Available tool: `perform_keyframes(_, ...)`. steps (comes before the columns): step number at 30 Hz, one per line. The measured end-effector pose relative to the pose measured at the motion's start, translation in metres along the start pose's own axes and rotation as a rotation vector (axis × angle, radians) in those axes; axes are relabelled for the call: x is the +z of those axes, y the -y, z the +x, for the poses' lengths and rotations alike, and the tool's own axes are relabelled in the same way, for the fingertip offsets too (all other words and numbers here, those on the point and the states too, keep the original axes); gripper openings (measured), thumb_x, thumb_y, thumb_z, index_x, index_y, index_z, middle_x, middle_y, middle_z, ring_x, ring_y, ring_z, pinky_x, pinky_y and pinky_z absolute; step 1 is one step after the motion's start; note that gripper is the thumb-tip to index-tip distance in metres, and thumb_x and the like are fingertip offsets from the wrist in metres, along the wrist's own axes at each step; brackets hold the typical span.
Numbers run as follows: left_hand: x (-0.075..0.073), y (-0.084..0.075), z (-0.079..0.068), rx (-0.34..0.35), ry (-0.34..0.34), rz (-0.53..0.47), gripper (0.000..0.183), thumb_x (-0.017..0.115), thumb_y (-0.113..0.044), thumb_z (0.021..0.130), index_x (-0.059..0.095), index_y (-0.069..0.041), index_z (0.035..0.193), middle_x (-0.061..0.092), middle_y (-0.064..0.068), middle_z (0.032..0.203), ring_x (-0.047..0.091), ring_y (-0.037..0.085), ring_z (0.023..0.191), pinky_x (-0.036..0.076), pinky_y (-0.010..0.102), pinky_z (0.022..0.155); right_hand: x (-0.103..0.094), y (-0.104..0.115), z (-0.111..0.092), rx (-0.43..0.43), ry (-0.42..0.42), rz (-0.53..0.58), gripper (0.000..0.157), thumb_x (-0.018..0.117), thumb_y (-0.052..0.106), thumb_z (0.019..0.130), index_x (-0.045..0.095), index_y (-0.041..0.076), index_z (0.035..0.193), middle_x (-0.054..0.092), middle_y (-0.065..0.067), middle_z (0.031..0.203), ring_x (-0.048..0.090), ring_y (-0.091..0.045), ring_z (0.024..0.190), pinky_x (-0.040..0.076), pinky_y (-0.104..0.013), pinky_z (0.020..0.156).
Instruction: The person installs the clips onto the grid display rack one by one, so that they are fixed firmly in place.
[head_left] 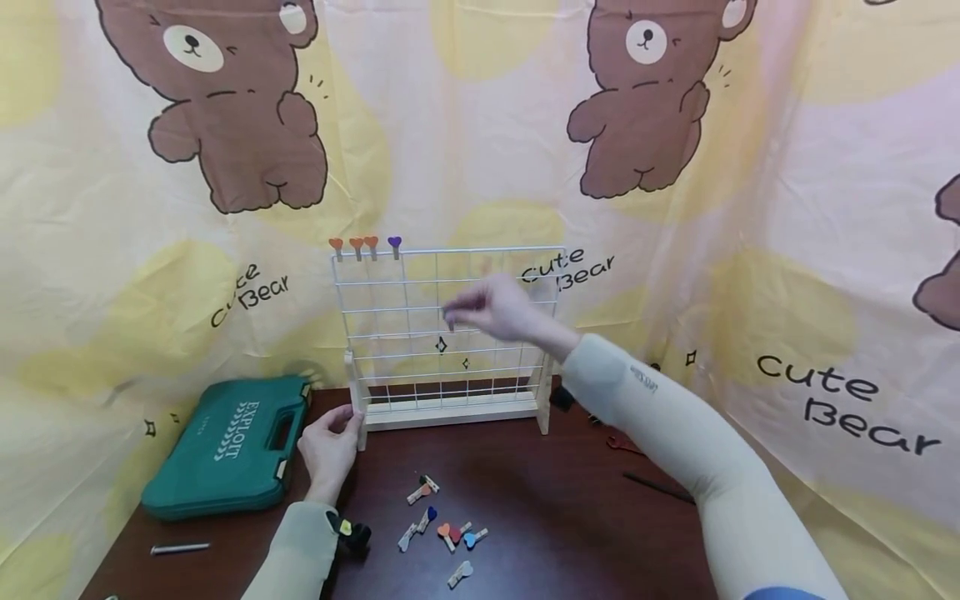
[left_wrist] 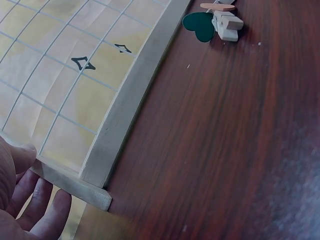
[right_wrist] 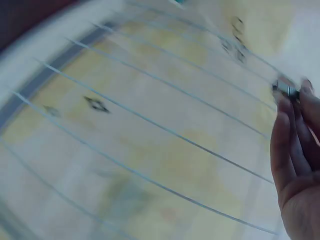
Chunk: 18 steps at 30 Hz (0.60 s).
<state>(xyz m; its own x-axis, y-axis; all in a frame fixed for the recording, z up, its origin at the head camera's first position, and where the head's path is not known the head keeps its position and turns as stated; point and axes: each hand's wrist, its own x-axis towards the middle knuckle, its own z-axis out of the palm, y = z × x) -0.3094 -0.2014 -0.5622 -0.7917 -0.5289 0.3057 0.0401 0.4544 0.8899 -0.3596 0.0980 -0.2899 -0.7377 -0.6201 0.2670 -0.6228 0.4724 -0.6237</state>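
Observation:
My right hand (head_left: 498, 308) is raised in front of the white wire grid rack (head_left: 450, 249), pinching a small clip (right_wrist: 286, 89) between thumb and fingertips; its details are blurred. At the rack's left side, my left hand (head_left: 330, 446) holds the wooden foot (left_wrist: 75, 186), thumb on one side and fingers on the other. Along the top wire, towards the left, sit several orange heart clips (head_left: 371, 242) and one purple heart clip (head_left: 395, 242). Several small wooden heart clips (head_left: 460, 573) lie loose on the table before the rack, a dark green heart clip (left_wrist: 200, 26) among them.
A green tool case (head_left: 225, 446) lies at the left, with a metal rod (head_left: 180, 548) in front of it. Right of the rack, partly behind my right arm, are a dark rod (head_left: 658, 487) and a red tool (head_left: 624, 444). A bear-print curtain (head_left: 465, 108) hangs behind.

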Motion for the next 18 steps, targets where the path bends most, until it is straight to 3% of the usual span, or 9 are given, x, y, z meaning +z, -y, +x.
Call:
perform_keyframes(1, 0.0, 0.0, 0.0, 0.002, -0.001, -0.002, 0.023, 0.083, -0.026, 0.094, 0.083, -0.011, 0.111, 0.081, 0.009, 0.1, 0.074, 0.025, 0.084, 0.051, 0.032, 0.068, -0.008, 0.008, 0.009, 0.009, -0.04, 0.026, 0.02, 0.077, 0.019, 0.099, 0.081, 0.012, 0.117, 0.082, 0.003, 0.104, 0.078, -0.019, 0.092, 0.059, -0.03, 0.072)
perform_keyframes(5, -0.001, 0.0, 0.001, 0.003, -0.003, -0.01, 0.022, 0.084, -0.026, 0.094, 0.083, -0.011, 0.11, 0.081, 0.009, 0.099, 0.074, 0.025, 0.083, 0.052, 0.031, 0.065, -0.028, 0.033, 0.041, 0.011, -0.185, 0.114, 0.021, 0.077, 0.016, 0.099, 0.08, 0.009, 0.118, 0.081, -0.004, 0.107, 0.078, -0.022, 0.098, 0.059, -0.026, 0.084)
perform_keyframes(9, -0.001, -0.001, 0.002, -0.001, -0.003, -0.009, 0.023, 0.084, -0.027, 0.093, 0.083, -0.011, 0.109, 0.081, 0.008, 0.098, 0.073, 0.024, 0.083, 0.051, 0.03, 0.066, -0.032, 0.045, 0.068, -0.041, -0.296, 0.142, 0.017, 0.079, 0.014, 0.098, 0.082, 0.005, 0.112, 0.082, -0.007, 0.104, 0.079, -0.024, 0.097, 0.06, -0.027, 0.082)
perform_keyframes(11, -0.001, -0.001, 0.002, -0.004, -0.002, -0.007, 0.023, 0.084, -0.028, 0.093, 0.083, -0.011, 0.109, 0.081, 0.007, 0.097, 0.073, 0.023, 0.083, 0.051, 0.03, 0.067, -0.03, 0.046, 0.078, -0.052, -0.329, 0.148, 0.016, 0.08, 0.013, 0.097, 0.083, 0.005, 0.109, 0.082, -0.008, 0.103, 0.079, -0.028, 0.097, 0.06, -0.027, 0.081)
perform_keyframes(18, -0.001, 0.0, 0.001, -0.006, 0.009, -0.01, 0.023, 0.084, -0.028, 0.093, 0.083, -0.011, 0.109, 0.081, 0.008, 0.099, 0.073, 0.024, 0.083, 0.052, 0.031, 0.067, -0.014, 0.041, 0.091, -0.043, -0.361, 0.123, 0.007, 0.082, 0.01, 0.094, 0.085, 0.007, 0.1, 0.082, -0.008, 0.095, 0.079, -0.017, 0.083, 0.06, -0.026, 0.072)
